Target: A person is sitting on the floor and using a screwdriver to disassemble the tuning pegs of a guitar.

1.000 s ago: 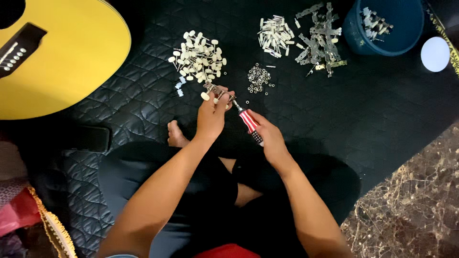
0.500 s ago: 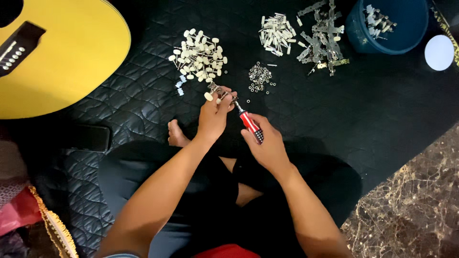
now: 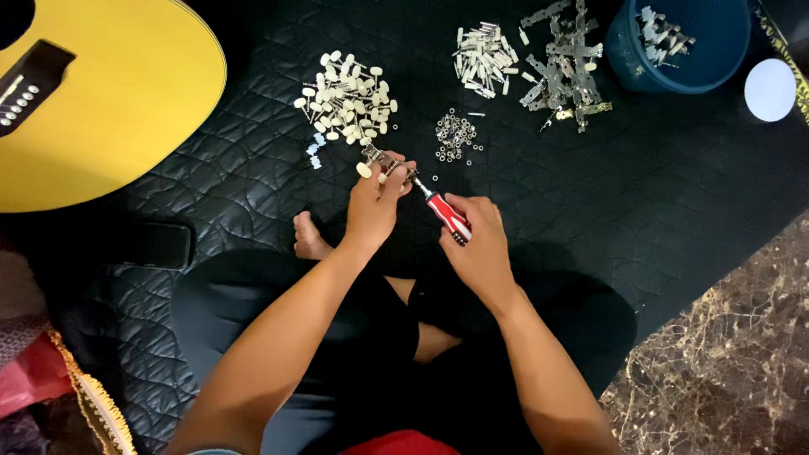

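Glossy red plastic screwdriver handle [image 3: 448, 216], shiny metal tuner part [image 3: 383, 158], matt quilted black mat [image 3: 657, 185], glossy yellow guitar [image 3: 126, 93].

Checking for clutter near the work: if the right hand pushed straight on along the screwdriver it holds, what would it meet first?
The right hand points its screwdriver up-left into the small metal part held by the left hand; beyond lies the pile of cream-knobbed pegs.

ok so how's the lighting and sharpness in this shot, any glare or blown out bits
Head view: mostly sharp; the black quilted mat shows a soft sheen on its stitching, no hard glare; the white round lid looks blown out; the yellow guitar is evenly lit; left hand and right hand with the red screwdriver are clear; the lap is dark.
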